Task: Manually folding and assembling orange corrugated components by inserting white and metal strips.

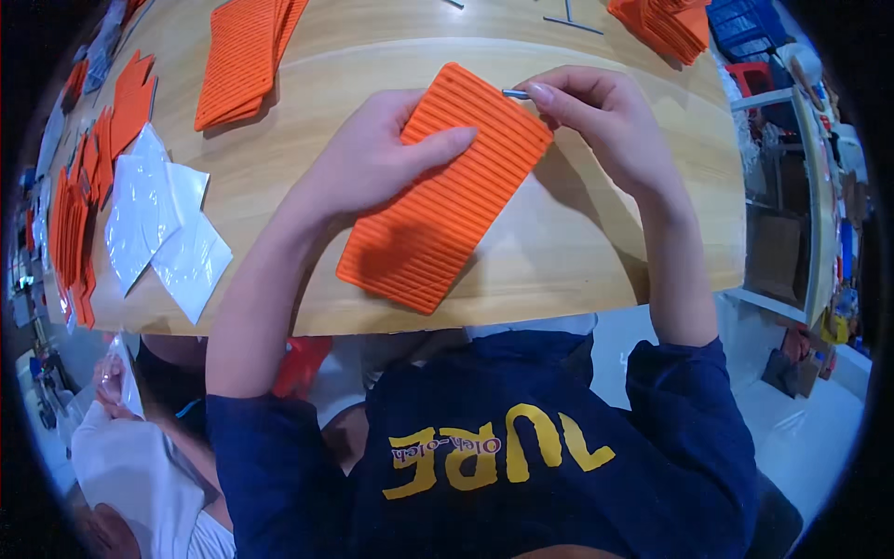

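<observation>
A ribbed orange rectangular pad (456,200) is tilted over the wooden table, its upper end leaning to the right. My left hand (377,149) grips its left long edge, thumb lying across the ribs and fingers hidden beneath. At the pad's upper right short edge, my right hand (605,112) pinches a thin grey metal rod (515,94) between thumb and fingers. The rod's exposed end points left toward that edge; whether it enters the pad I cannot tell. Small holes show near the pad's upper corners.
Stacked orange pads (237,70) lie at the far left, more orange pads (663,30) at the far right. Glossy white packets (158,219) lie beside an orange pile (70,228). A thin metal T-shaped piece (573,25) rests at the back. Another person (140,466) is at lower left; a shelf (782,200) stands right.
</observation>
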Available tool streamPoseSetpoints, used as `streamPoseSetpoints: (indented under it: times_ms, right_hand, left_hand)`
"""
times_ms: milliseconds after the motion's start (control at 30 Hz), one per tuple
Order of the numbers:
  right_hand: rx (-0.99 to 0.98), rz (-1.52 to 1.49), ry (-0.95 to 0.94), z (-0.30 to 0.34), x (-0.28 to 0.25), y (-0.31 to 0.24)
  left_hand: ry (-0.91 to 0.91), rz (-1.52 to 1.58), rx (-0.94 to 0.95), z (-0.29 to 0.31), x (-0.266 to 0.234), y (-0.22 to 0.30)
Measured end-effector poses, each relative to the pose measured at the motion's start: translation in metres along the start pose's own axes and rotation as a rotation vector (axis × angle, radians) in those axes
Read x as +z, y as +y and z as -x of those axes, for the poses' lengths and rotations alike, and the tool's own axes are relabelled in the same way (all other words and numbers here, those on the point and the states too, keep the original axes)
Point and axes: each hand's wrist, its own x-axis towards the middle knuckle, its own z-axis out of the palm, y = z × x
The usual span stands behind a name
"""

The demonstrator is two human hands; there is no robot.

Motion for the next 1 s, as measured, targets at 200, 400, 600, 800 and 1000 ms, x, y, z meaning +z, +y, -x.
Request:
streamPoseSetpoints:
  times_ms: [200,400,600,800,1000]
  right_hand:
    - [0.023,-0.042,-0.012,0.001,0.004,0.013]
    - [0.137,-0.127,0.026,0.001,0.015,0.013]
    - [0.233,-0.36,0.027,0.002,0.025,0.013]
    - [0.238,-0.358,0.124,0.003,0.039,0.004]
    - [0.243,-0.379,0.133,0.004,0.043,-0.002]
  left_hand:
    - [0.097,0.035,0.0,-0.008,0.01,-0.011]
    - [0.089,0.019,0.047,-0.006,0.007,-0.012]
    - [0.091,-0.003,0.092,-0.006,0.005,-0.012]
    - [0.086,-0.01,0.09,-0.008,0.006,-0.012]
    - [0.08,-0.034,0.097,-0.008,0.008,-0.011]
